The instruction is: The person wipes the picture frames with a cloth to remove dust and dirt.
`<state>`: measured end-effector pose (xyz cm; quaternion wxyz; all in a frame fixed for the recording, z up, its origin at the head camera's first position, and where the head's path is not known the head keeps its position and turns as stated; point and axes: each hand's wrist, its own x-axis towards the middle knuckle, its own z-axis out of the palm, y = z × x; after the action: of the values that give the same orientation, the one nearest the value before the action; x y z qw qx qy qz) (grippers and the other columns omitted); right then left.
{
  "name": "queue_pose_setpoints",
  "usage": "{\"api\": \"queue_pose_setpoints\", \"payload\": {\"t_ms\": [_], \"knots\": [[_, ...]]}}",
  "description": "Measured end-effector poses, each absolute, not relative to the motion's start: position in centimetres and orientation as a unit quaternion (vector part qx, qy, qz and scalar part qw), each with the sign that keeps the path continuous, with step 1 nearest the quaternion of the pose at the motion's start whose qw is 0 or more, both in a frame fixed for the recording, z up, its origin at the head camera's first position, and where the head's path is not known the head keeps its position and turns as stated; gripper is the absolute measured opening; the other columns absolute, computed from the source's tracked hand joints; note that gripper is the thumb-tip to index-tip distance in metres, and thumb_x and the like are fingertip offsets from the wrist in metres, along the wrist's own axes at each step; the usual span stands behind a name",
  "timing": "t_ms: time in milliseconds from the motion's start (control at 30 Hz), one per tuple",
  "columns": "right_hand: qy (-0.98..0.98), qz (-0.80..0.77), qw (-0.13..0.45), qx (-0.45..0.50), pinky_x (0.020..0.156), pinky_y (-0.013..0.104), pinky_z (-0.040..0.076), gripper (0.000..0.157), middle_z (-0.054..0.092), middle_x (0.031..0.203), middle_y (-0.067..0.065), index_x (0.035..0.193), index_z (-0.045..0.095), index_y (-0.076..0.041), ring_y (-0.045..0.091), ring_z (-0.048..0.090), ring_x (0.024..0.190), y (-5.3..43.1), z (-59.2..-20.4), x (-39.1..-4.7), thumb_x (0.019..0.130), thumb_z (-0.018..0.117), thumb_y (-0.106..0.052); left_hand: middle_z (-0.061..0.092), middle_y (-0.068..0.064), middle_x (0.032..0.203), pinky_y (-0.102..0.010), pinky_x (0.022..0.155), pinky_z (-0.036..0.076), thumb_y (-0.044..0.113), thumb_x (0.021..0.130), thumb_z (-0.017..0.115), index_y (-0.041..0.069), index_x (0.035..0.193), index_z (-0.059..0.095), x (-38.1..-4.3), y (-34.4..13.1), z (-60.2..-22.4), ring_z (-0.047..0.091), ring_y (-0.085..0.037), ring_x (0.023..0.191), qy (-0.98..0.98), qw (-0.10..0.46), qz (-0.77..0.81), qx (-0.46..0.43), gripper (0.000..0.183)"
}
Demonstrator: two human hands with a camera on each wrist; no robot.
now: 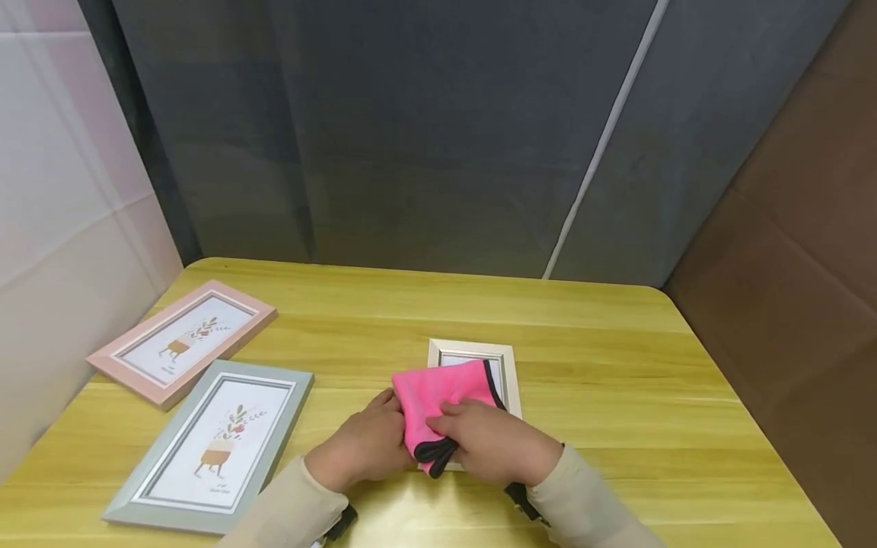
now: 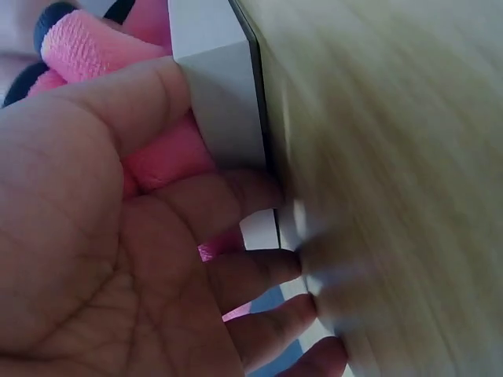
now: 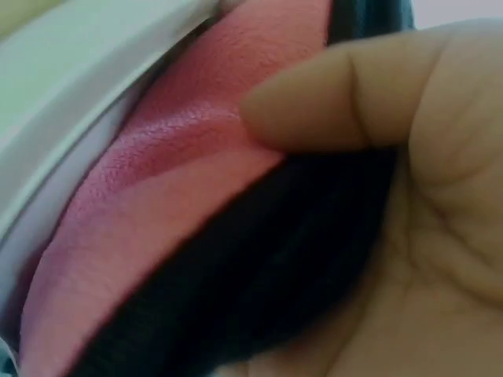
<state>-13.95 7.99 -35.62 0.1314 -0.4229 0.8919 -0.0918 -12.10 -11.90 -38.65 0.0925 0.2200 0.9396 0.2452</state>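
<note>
A cream picture frame (image 1: 508, 373) lies on the table, largely covered by a folded pink cloth (image 1: 438, 388) with black edging. My right hand (image 1: 496, 440) holds the cloth over the frame's face, its thumb on top of the fabric. In the right wrist view the cloth (image 3: 181, 157) lies against the pale frame (image 3: 71, 118). My left hand (image 1: 370, 441) is at the frame's left side. The left wrist view shows that hand (image 2: 118, 259) holding the frame's side edge (image 2: 228, 102) with thumb and fingers, fingertips close to the tabletop.
On the left of the wooden table (image 1: 617, 426) lie a pink picture frame (image 1: 243, 335) and a grey-green picture frame (image 1: 288, 411), each with a plant print. A dark curtain (image 1: 411, 152) hangs behind, with a white wall covering (image 1: 68, 190) left and brown (image 1: 808, 228) right.
</note>
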Motion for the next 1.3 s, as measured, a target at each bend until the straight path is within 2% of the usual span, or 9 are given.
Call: {"api": "queue_pose_setpoints", "payload": {"t_ms": [133,333,400,567,700,767,1033,1167,1300], "knots": [[0.910,-0.066,0.121,-0.390,0.113,0.042,0.032,0.041,0.058,0.138,0.014,0.139,0.059,-0.008,0.031,0.047,0.134,6.9,-36.3,-15.4,0.098,0.059,-0.013,0.055,-0.024,0.136,-0.050,0.114,0.028,0.032,0.082,0.076,-0.007,0.111,0.070,-12.2,-11.9,-38.5,0.041,-0.042,0.136,0.939,0.094,0.243,0.225,0.049],[0.926,-0.097,0.142,-0.336,0.114,0.045,0.029,0.063,0.044,0.150,0.017,0.148,0.049,-0.011,0.038,0.040,0.138,6.4,-37.0,-18.7,0.087,0.054,0.005,0.051,-0.028,0.140,-0.050,0.115,0.023,0.039,0.088,0.072,-0.007,0.119,0.068,-12.3,-11.8,-38.4,0.037,-0.045,0.137,0.943,0.121,0.214,0.226,0.056],[0.917,-0.125,0.154,-0.345,0.115,0.044,0.027,0.061,0.044,0.150,0.016,0.146,0.051,-0.010,0.035,0.039,0.140,6.9,-36.8,-18.9,0.087,0.054,0.005,0.051,-0.028,0.141,-0.050,0.116,0.022,0.039,0.089,0.071,-0.007,0.120,0.068,-12.3,-11.8,-38.6,0.037,-0.044,0.138,0.942,0.119,0.216,0.228,0.056],[0.890,-0.133,0.174,-0.399,0.113,0.039,0.032,0.041,0.051,0.145,0.015,0.140,0.057,-0.007,0.028,0.045,0.136,8.2,-35.7,-16.4,0.099,0.054,-0.008,0.059,-0.023,0.133,-0.049,0.116,0.022,0.034,0.083,0.075,-0.005,0.118,0.068,-12.3,-11.8,-39.1,0.044,-0.035,0.135,0.936,0.081,0.249,0.236,0.053],[0.889,-0.104,0.177,-0.409,0.114,0.039,0.031,0.042,0.052,0.143,0.016,0.140,0.057,-0.008,0.030,0.044,0.136,8.0,-35.4,-14.2,0.099,0.057,-0.015,0.057,-0.022,0.136,-0.047,0.115,0.025,0.040,0.081,0.076,-0.005,0.120,0.067,-12.3,-11.8,-39.1,0.044,-0.035,0.136,0.940,0.069,0.233,0.238,0.060],[0.896,-0.092,0.175,-0.399,0.115,0.040,0.029,0.043,0.052,0.144,0.016,0.141,0.057,-0.009,0.031,0.042,0.138,7.7,-35.6,-14.0,0.098,0.057,-0.010,0.056,-0.021,0.138,-0.048,0.113,0.029,0.042,0.080,0.077,-0.004,0.118,0.068,-12.3,-11.8,-39.1,0.043,-0.036,0.136,0.942,0.073,0.230,0.232,0.060],[0.919,-0.085,0.170,-0.345,0.116,0.042,0.027,0.064,0.046,0.150,0.014,0.147,0.050,-0.011,0.033,0.038,0.140,6.4,-36.4,-18.1,0.086,0.056,0.007,0.056,-0.020,0.137,-0.066,0.101,0.037,0.037,0.084,0.076,0.000,0.115,0.072,-12.3,-11.6,-38.6,0.036,-0.048,0.136,0.946,0.114,0.229,0.200,0.048],[0.918,-0.121,0.187,-0.330,0.116,0.041,0.025,0.070,0.043,0.152,0.012,0.149,0.048,-0.012,0.030,0.035,0.143,6.4,-36.4,-19.7,0.083,0.057,0.009,0.055,-0.022,0.138,-0.063,0.103,0.036,0.041,0.086,0.075,-0.005,0.113,0.072,-12.3,-11.5,-38.4,0.036,-0.050,0.135,0.950,0.118,0.209,0.200,0.053],[0.904,-0.169,0.177,-0.350,0.115,0.041,0.028,0.061,0.047,0.150,0.013,0.145,0.051,-0.009,0.028,0.040,0.140,7.5,-36.4,-19.9,0.087,0.058,0.006,0.053,-0.023,0.141,-0.055,0.111,0.029,0.040,0.086,0.075,-0.007,0.119,0.069,-12.3,-11.5,-38.4,0.037,-0.046,0.137,0.947,0.113,0.217,0.209,0.058]]}}
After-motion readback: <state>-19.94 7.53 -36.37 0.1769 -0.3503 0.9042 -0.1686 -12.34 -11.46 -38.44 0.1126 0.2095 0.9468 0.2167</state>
